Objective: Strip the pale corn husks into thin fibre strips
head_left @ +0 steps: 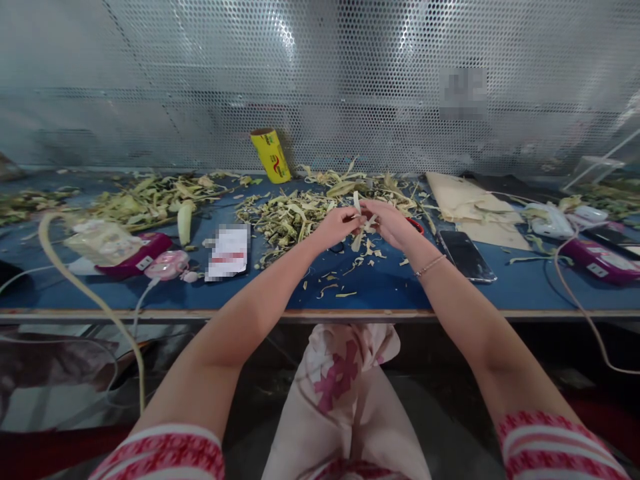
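Observation:
My left hand and my right hand meet over the middle of the blue table. Their fingertips are pinched together around a pale plant strip, whose ends stick out above and below the fingers. The exact grip of each finger is partly hidden. Just beyond my left hand lies a heap of short, greenish-yellow plant pieces. Thin pale scraps are scattered beneath both hands. Part of a red ring-shaped object shows behind my right wrist.
A yellow tube leans near the perforated metal wall. Longer leaves are piled at left, near a white card and purple box. To the right are a phone, brown paper and cables. A hose crosses the front edge.

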`<state>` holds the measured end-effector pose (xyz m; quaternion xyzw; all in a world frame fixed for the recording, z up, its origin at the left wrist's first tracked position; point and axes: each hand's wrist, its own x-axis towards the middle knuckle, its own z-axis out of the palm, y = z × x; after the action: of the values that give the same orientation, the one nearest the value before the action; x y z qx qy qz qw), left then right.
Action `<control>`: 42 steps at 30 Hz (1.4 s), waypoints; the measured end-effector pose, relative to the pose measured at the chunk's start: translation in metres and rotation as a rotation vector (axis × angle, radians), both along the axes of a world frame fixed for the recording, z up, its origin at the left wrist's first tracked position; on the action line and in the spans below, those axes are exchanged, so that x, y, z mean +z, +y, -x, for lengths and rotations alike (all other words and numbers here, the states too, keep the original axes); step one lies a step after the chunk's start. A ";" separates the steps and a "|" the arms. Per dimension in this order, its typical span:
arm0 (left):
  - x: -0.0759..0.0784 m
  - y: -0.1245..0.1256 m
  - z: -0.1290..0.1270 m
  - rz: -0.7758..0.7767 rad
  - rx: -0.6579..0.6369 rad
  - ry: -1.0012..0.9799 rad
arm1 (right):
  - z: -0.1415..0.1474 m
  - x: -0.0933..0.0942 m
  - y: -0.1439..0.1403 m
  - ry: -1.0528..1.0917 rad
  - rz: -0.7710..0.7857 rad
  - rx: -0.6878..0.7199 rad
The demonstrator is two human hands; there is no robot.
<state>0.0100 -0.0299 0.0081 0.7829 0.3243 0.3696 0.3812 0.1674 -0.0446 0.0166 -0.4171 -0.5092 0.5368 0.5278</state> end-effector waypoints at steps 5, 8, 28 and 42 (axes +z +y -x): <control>0.001 -0.001 -0.002 0.069 0.001 -0.040 | -0.004 0.003 -0.002 0.085 -0.045 0.051; 0.002 -0.002 -0.002 0.091 0.015 -0.052 | -0.005 0.002 -0.001 0.061 -0.094 0.062; 0.002 -0.003 -0.007 0.384 0.019 -0.327 | -0.005 -0.004 0.004 -0.289 -0.390 -0.059; 0.000 0.000 -0.005 0.202 0.085 -0.287 | 0.000 -0.005 0.002 -0.264 -0.254 -0.037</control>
<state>0.0149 -0.0300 0.0082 0.6653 0.3351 0.4589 0.4843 0.1678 -0.0421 0.0112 -0.4233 -0.6300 0.3989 0.5146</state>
